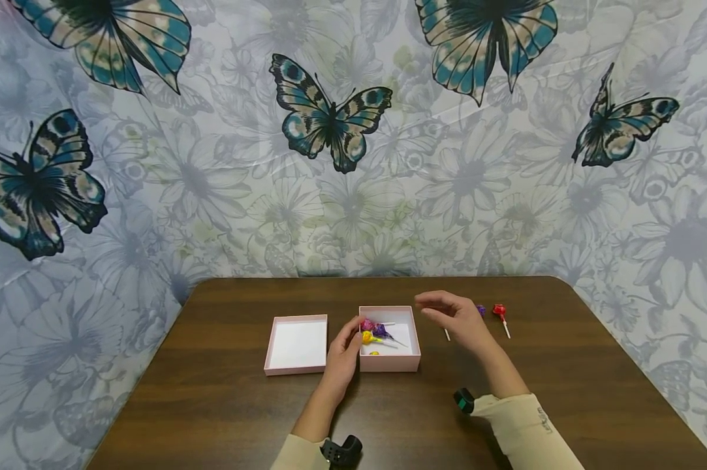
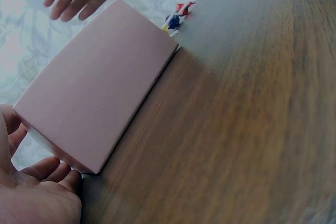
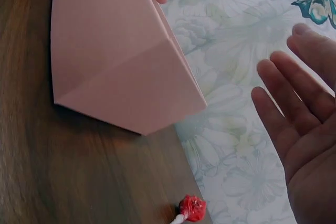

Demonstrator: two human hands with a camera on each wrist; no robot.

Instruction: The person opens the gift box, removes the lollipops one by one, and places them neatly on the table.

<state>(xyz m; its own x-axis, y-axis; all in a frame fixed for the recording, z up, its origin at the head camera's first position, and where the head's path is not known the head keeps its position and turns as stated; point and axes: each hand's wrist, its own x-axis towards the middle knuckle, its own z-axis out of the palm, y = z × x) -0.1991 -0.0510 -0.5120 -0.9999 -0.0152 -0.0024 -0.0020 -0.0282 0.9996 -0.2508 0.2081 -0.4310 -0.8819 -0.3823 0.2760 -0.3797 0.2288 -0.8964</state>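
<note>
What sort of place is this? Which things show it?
Probably an indoor tabletop filming spot; home or studio, I can't tell. Signs: the wood-grain table, the butterfly-and-flower backdrop behind it, and the black device strapped to the left wrist.

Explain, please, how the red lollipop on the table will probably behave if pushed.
The red lollipop would probably pivot rather than roll straight, since a thin stick juts from its round head. Being smaller than the pink box, it is probably light.
</note>
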